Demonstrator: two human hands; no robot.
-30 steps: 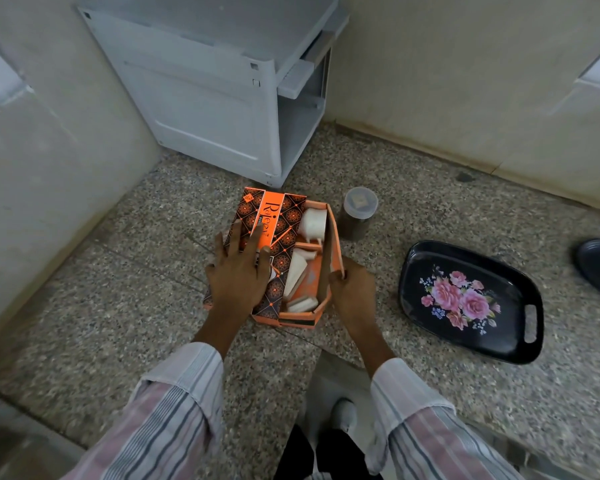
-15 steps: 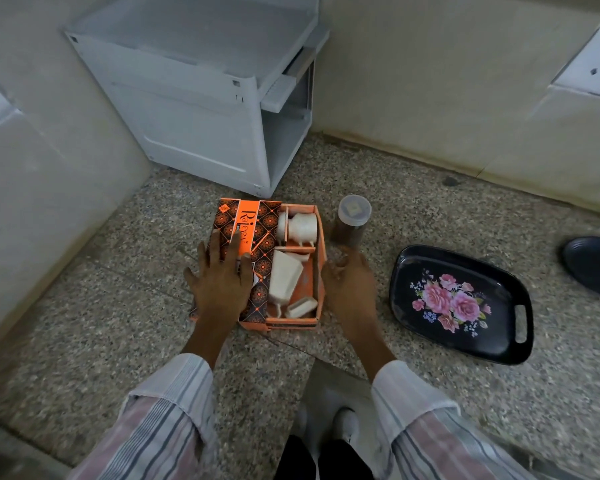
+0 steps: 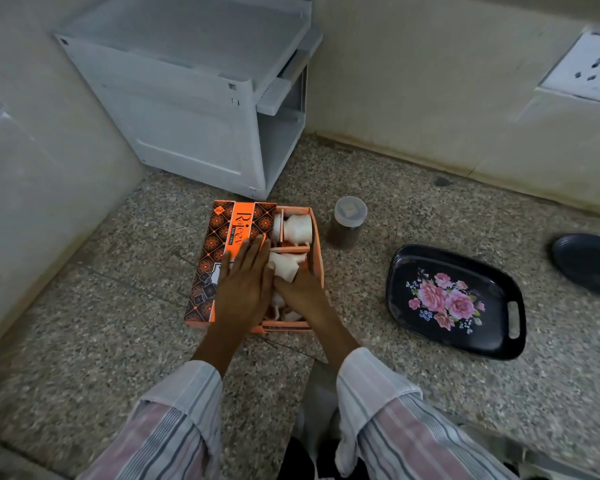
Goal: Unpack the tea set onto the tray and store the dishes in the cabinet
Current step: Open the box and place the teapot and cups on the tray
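Both hands in the tea set box (image 3: 229, 237), floor near cabinet (image 3: 201, 98).
My left hand (image 3: 245, 289) lies flat on the lid; right hand (image 3: 300, 289) reaches among cups (image 3: 297, 228), grip unclear. Tray (image 3: 499, 334) sits right.

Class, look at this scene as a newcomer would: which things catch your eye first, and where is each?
The orange box of white cups sits mid-floor, with the left hand flat on its patterned lid and the right hand reaching among the cups. To its right lies a black tray with pink roses, bare of dishes. Behind the box stands a grey cabinet in the corner.
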